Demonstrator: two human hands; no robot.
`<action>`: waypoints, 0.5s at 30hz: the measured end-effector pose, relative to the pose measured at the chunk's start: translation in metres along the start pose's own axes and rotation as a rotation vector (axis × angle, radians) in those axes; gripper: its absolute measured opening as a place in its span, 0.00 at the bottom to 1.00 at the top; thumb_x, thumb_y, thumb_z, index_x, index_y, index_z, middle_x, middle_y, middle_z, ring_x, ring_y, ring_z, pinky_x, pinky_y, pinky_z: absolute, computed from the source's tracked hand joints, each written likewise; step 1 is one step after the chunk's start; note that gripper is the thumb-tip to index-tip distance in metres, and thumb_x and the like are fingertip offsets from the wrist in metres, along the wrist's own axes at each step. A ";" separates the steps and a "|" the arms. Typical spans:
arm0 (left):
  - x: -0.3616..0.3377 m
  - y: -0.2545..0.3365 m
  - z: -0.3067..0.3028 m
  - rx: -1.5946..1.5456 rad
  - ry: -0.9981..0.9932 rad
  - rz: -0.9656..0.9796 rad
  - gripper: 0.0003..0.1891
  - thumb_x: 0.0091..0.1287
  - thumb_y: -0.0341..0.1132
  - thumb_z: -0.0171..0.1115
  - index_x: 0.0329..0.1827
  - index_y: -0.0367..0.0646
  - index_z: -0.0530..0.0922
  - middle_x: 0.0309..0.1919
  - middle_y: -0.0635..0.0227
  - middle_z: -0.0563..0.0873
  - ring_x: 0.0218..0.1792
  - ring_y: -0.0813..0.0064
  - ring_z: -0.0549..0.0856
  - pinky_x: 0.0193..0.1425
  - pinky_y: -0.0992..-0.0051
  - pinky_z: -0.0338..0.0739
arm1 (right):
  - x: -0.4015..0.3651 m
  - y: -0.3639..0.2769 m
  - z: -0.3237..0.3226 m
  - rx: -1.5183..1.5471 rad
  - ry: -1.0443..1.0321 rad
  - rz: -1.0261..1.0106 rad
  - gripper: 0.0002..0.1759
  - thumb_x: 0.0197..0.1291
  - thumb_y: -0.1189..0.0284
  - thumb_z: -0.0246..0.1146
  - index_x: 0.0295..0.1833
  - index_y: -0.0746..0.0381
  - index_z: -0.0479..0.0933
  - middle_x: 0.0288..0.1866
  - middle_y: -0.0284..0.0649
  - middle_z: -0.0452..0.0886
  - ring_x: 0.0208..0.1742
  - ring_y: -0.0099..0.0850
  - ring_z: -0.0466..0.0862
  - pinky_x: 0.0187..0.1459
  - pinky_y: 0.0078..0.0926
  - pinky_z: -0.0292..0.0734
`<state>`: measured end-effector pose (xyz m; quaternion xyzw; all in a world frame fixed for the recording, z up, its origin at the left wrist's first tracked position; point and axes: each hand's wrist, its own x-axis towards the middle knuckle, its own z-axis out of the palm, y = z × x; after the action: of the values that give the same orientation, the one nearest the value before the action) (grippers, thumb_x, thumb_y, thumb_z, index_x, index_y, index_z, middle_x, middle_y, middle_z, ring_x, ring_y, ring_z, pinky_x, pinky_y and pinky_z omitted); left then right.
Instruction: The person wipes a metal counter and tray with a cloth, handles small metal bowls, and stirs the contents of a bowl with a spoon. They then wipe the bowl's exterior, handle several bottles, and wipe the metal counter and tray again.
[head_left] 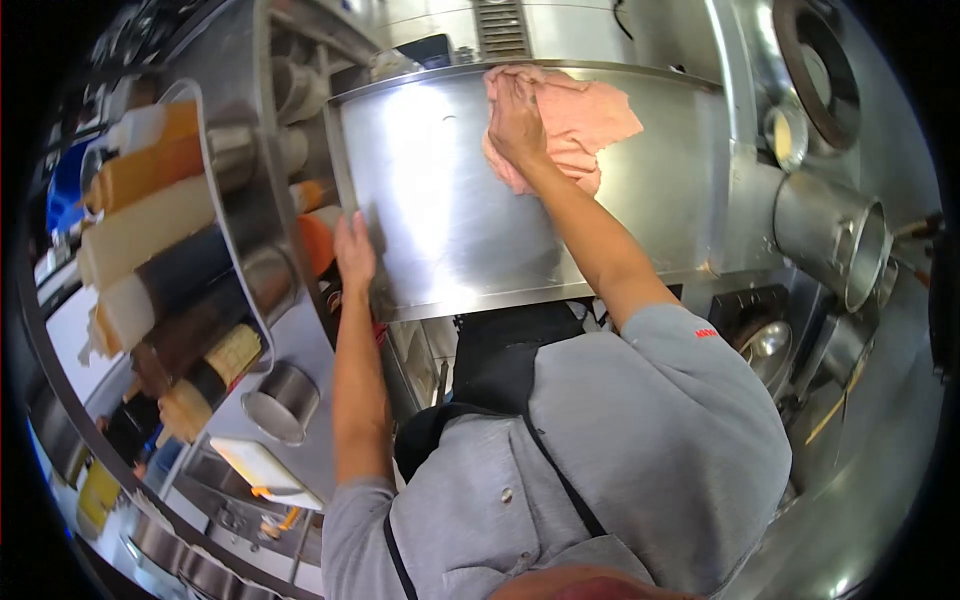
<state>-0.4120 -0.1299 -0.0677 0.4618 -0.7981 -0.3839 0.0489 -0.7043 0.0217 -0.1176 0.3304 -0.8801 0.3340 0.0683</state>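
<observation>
A large stainless steel panel [440, 210] fills the middle of the head view. My right hand [516, 118] presses a pink cloth [575, 125] flat against the panel's upper part, near its top edge. My left hand [355, 255] rests on the panel's left edge, fingers lying along the rim. Both arms reach out from a grey shirt with a dark apron strap.
Several squeeze bottles [150, 230] of sauces lie in a rack at the left. A small metal cup [283, 400] stands below them. Steel cylinders [830, 240] and a round opening [815, 60] sit at the right. A ladle [765, 340] shows lower right.
</observation>
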 end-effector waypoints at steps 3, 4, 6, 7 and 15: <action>0.003 -0.005 0.001 0.020 -0.001 0.017 0.35 0.76 0.57 0.42 0.63 0.25 0.69 0.58 0.39 0.77 0.61 0.47 0.75 0.67 0.63 0.65 | 0.005 -0.039 0.013 0.213 -0.151 0.024 0.24 0.55 0.81 0.55 0.59 0.58 0.72 0.57 0.47 0.79 0.56 0.48 0.79 0.51 0.43 0.77; 0.000 -0.007 0.000 0.021 0.004 0.011 0.35 0.76 0.57 0.42 0.63 0.25 0.69 0.58 0.39 0.77 0.61 0.47 0.75 0.67 0.63 0.65 | 0.008 -0.051 0.018 0.217 -0.156 0.021 0.24 0.55 0.81 0.55 0.59 0.58 0.72 0.57 0.47 0.79 0.56 0.48 0.79 0.51 0.43 0.77; -0.007 0.024 -0.009 0.000 -0.022 -0.034 0.37 0.75 0.58 0.41 0.64 0.24 0.68 0.59 0.37 0.76 0.62 0.45 0.74 0.68 0.61 0.64 | 0.012 -0.068 0.034 0.254 -0.288 0.006 0.25 0.54 0.81 0.55 0.58 0.52 0.74 0.58 0.40 0.79 0.52 0.45 0.82 0.48 0.42 0.79; -0.006 0.025 -0.011 -0.024 -0.068 -0.046 0.37 0.76 0.58 0.41 0.65 0.24 0.67 0.59 0.37 0.75 0.63 0.45 0.73 0.68 0.61 0.64 | 0.014 -0.078 0.044 0.299 -0.276 -0.032 0.25 0.54 0.81 0.54 0.58 0.49 0.75 0.60 0.36 0.78 0.51 0.43 0.82 0.47 0.39 0.80; -0.001 0.011 -0.004 0.054 -0.001 -0.017 0.29 0.77 0.52 0.41 0.59 0.29 0.73 0.52 0.40 0.80 0.55 0.45 0.78 0.62 0.59 0.68 | 0.035 -0.131 0.086 0.377 -0.366 -0.228 0.19 0.57 0.74 0.57 0.55 0.48 0.77 0.54 0.39 0.81 0.48 0.45 0.84 0.45 0.45 0.80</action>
<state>-0.4175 -0.1287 -0.0570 0.4697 -0.8041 -0.3629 0.0329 -0.6410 -0.1250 -0.1009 0.4891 -0.7572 0.4168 -0.1173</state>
